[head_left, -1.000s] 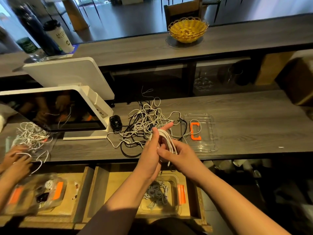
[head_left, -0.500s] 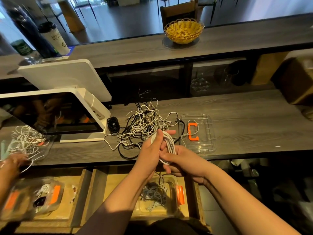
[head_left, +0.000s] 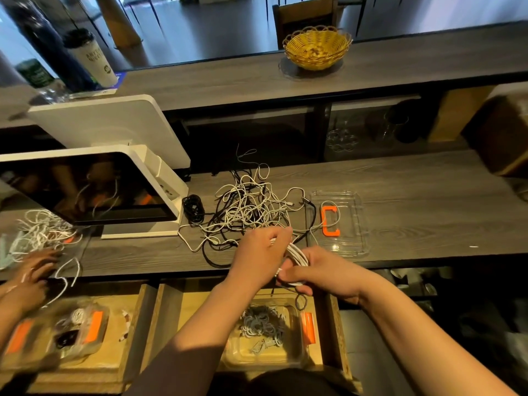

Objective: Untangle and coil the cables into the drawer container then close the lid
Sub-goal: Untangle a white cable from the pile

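A white cable coil is held between both hands above the front edge of the grey wooden counter. The right hand has its fingers curled around the lower part of the coil, gripping the bundled loops. The left hand is just beside it, touching it, with its fingers closed on a strand of the same white cable at the top of the coil.

Just beyond the hands lies the tangled pile of cables, white and black strands mixed together on the counter. A small coiled black cable sits at the pile's left edge, well to the left of the left hand. Beyond and to the right of the right hand lies the clear container lid, flat on the counter, with an orange clip on it and a white strand looping over it.

Below the hands, an open wooden drawer holds the clear drawer container, with a heap of grey cable in it and an orange latch on its right side.

Far to the left of the left hand, another person's hands rest among loose white cables, above a second drawer with a blurred clear container. A white point-of-sale terminal stands beyond them. On the raised shelf far beyond the hands sit a yellow wicker basket and a paper cup.
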Tool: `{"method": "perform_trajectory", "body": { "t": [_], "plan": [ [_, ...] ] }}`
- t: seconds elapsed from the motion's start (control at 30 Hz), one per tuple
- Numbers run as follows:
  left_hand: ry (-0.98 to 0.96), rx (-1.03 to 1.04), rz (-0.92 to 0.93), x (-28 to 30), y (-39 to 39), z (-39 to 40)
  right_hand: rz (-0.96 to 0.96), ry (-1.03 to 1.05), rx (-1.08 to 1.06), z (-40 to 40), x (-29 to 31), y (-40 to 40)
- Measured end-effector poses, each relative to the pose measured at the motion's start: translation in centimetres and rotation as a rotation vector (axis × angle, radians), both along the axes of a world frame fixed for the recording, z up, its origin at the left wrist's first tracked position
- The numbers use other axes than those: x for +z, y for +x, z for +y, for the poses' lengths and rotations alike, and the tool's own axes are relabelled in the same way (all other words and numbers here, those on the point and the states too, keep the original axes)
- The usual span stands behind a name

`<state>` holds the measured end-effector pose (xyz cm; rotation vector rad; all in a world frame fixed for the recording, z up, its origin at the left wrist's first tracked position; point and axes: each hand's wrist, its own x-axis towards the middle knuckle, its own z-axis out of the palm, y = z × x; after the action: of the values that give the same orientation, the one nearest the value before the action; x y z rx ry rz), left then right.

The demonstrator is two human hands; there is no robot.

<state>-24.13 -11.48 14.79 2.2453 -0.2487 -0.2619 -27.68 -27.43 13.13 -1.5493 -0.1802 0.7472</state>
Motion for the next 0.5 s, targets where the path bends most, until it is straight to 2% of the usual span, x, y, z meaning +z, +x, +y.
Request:
{"method": "perform_trajectory", "body": {
  "t": [0.13,0.27,0.37,0.5],
  "plan": [
    [0.015,-0.096,0.014,-0.5,1.0,1.1,-0.027,-0.027,0.0,0.3,-0.3,0.5],
    [-0.16,0.084,0.066,-0.9,1.8,2.3,-0.095,-0.067,-0.19,1.3,0.0,1.6],
    [-0.27,0.221,0.169,-0.8,1.9,3.2,-0.026,0.014,-0.351,1.8,0.2,2.6],
    [-0.544,0.468,0.386,-1.1,2.2,3.5,-0.092,-0.017,-0.388,4.2,-0.7,2.9]
  ]
}}
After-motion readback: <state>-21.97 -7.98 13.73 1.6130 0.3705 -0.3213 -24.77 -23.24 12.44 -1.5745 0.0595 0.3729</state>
